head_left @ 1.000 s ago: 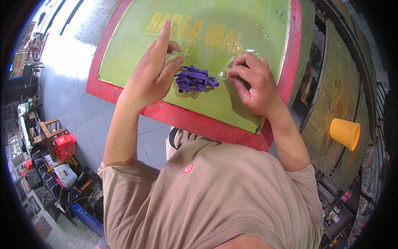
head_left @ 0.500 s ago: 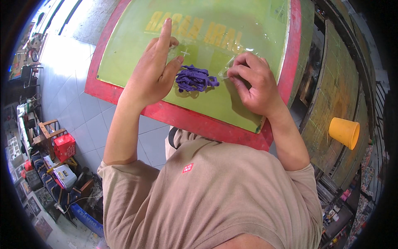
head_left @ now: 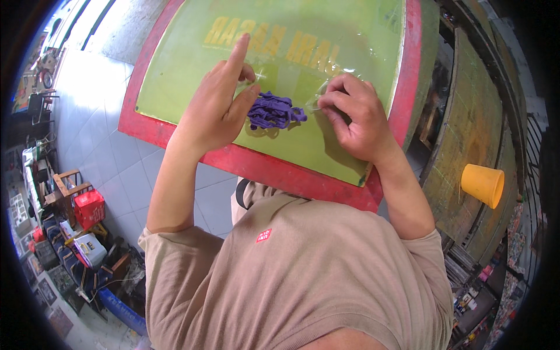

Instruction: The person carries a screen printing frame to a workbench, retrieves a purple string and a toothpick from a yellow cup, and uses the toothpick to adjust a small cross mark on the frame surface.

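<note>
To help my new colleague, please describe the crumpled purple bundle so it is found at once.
Find the large green panel in its red frame. On it, between the person's left hand and right hand, lies the crumpled purple bundle, the only purple thing there.

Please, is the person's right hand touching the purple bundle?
Apart. The head view shows a strip of the green panel between the right hand and the nearest end of the purple bundle.
</note>
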`<state>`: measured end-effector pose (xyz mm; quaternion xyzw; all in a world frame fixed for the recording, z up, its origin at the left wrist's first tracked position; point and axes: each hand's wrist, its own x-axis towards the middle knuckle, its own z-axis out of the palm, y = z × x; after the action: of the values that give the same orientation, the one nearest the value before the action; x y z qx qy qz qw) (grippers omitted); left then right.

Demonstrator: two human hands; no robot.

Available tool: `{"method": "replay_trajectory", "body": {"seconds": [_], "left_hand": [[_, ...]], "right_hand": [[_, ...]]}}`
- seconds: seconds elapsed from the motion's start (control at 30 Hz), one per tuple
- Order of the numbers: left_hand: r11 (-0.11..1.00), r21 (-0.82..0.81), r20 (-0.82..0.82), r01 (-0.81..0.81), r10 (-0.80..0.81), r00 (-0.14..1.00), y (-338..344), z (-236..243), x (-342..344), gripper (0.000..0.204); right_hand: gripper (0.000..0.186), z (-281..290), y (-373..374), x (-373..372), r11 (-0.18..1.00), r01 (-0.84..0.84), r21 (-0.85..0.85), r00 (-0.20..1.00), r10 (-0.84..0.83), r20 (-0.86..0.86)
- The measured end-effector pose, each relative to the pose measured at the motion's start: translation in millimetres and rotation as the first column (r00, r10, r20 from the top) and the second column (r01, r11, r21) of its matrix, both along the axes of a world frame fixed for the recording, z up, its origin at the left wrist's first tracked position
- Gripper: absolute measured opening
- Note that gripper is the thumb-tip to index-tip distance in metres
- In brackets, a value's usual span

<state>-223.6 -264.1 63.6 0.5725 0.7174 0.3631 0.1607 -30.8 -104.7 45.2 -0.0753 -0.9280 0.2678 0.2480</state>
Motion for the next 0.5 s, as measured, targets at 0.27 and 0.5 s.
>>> {"method": "replay_trajectory", "body": {"seconds": [0.27,0.5], "left_hand": [[0.995,0.097,-0.25,0.015,0.01,0.968,-19.8,-6.1,33.0,0.035],[0.985,0.082,-0.054,-0.149,0.154,0.987,-36.1,-21.1,61.4,0.055]], "right_hand": [[0.017,1.8,-2.1,2.1,1.0,-0.002,-0.02,1.0,0.002,0.017],[0.03,-1.7,-9.4,-1.0,0.999,0.024,0.04,1.0,-0.023,-0.015]]}}
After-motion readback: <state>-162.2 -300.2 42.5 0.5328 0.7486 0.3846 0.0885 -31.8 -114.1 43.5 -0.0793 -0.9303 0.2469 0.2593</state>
